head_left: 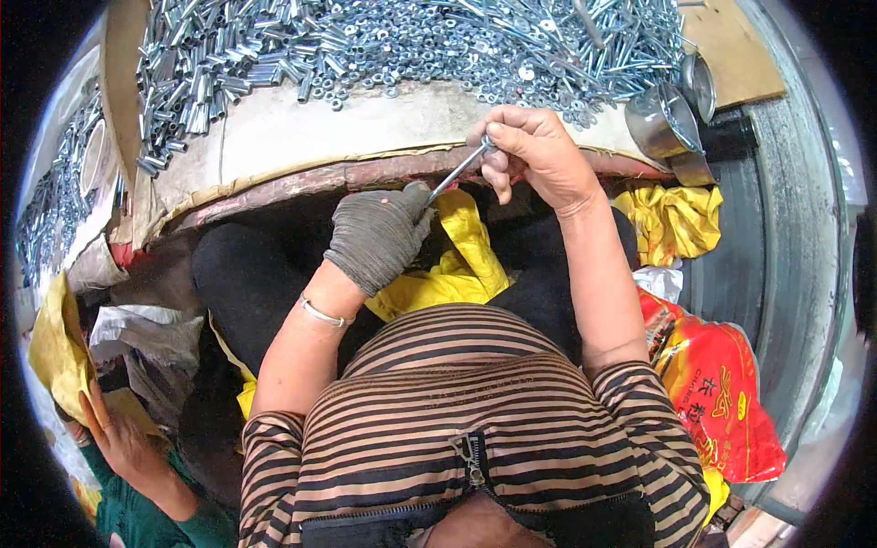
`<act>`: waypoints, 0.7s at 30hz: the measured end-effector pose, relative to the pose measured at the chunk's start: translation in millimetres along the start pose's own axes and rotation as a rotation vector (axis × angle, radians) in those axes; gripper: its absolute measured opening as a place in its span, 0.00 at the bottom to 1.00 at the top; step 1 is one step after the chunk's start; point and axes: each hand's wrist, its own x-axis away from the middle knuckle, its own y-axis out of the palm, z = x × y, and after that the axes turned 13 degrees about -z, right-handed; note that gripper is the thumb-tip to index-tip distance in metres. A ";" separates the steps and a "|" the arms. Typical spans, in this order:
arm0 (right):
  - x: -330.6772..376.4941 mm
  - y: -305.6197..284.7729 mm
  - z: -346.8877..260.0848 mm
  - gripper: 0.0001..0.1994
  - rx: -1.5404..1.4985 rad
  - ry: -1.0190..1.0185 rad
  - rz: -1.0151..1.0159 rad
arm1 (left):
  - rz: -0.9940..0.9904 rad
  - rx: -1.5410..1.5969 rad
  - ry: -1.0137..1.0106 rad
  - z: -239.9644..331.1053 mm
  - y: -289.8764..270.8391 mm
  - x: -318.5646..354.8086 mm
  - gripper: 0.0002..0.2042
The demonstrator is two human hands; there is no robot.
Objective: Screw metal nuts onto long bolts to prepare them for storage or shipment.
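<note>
In its grey knitted glove, my left hand (376, 233) is closed round the lower end of a long thin metal bolt (459, 171). The bolt slants up and to the right, towards my bare right hand (546, 157). Thumb and forefinger of that hand pinch the bolt's upper end, where a small round metal piece shows, a nut or a washer; the fingers partly hide it. Both hands are over my lap, just in front of the table edge. A heap of nuts and washers (457, 57) lies on the table beyond them.
Metal sleeves (206, 87) lie left on the table, long bolts (630, 55) right. Metal cups (660, 123) stand at the right edge. A yellow bag (457, 265) lies below my hands, a red bag (717, 393) at right. At lower left, another person's hand (128, 447) touches a yellow sack.
</note>
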 end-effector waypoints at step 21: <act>-50.7 -17.8 21.6 0.05 0.443 -0.337 0.427 | -0.037 0.576 -0.016 -13.2 5.6 -10.5 0.16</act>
